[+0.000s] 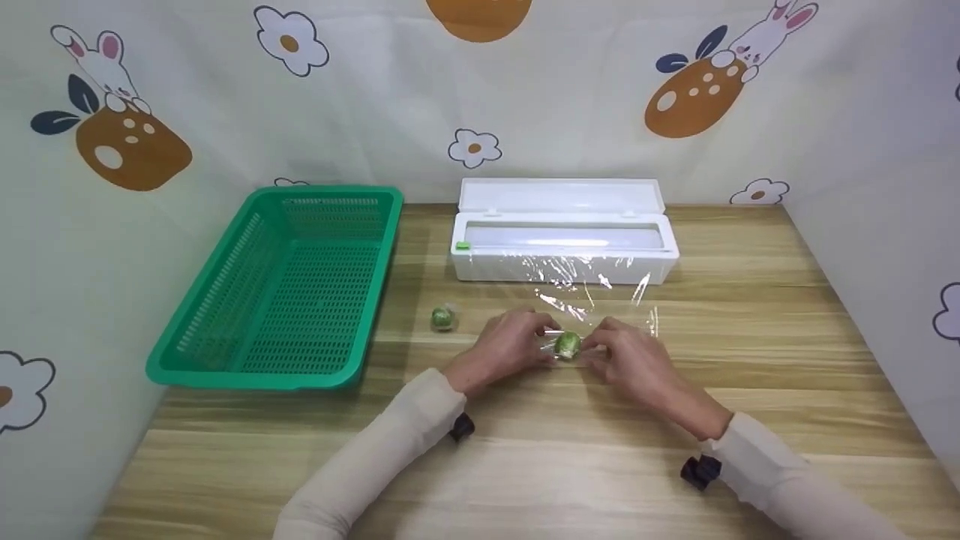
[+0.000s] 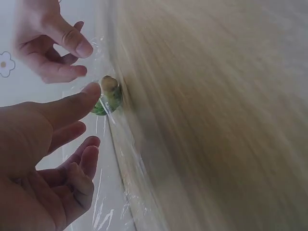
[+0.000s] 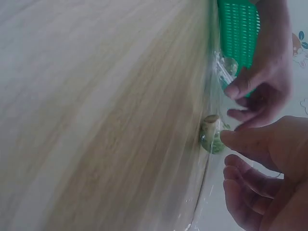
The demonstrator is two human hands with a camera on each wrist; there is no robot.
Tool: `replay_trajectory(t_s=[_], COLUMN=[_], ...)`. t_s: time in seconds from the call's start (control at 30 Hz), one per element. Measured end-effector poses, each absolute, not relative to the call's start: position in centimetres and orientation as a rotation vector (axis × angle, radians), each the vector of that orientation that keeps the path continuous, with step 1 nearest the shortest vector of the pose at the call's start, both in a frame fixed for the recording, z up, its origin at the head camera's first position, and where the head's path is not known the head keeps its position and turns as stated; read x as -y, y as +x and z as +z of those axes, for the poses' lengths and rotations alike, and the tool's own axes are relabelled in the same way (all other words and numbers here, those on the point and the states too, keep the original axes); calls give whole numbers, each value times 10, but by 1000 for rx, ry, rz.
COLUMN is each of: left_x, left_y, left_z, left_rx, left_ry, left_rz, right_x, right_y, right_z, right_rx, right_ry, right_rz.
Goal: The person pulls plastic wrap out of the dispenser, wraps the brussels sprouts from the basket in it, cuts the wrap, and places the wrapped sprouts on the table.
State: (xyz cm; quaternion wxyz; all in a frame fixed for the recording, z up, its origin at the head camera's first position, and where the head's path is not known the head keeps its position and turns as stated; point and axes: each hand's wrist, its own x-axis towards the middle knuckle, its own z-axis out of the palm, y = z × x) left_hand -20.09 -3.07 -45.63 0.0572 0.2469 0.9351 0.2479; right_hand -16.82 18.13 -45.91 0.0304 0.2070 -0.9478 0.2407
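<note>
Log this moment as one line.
Left hand, right hand: flanking small round green vegetable | clear plastic film: extending from white rectangular box | second vegetable: right of green plastic basket

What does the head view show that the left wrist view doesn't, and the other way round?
Only head: the green rectangular plastic basket, the second small round green vegetable near it, and the rabbit-and-orange prints on the wall. The white rectangular lidded box is clear here; I can't make it out for certain from the left wrist.

Only left wrist: the curled fingers of the left hand, seen close from the palm side.

Both: both hands, the right hand included, the round green vegetable between them, transparent shiny film and the wood-grain tabletop.
</note>
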Motion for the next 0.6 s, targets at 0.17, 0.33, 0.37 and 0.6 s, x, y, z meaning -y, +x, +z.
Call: replay_trajectory(t_s=[0.17,0.33,0.37,0.6], left_x=[24,24,24,25], left_y=[-210,-216,-217,-221], left_z=[-462,-464,-464,-464], left_rx=[-2835,-2814,-2805,-2717], left_ry=[765,759,752,707], left_rz=[734,806,820,874], right_x=[-176,-173,-173,-172], right_y=[-171,-174,-175,-183], right_z=[-461,-460,-460,-464], right_rx=[2942,2960,2962,2969], right_ry=[608,545,532,469], right_rz=[772,823,835,863])
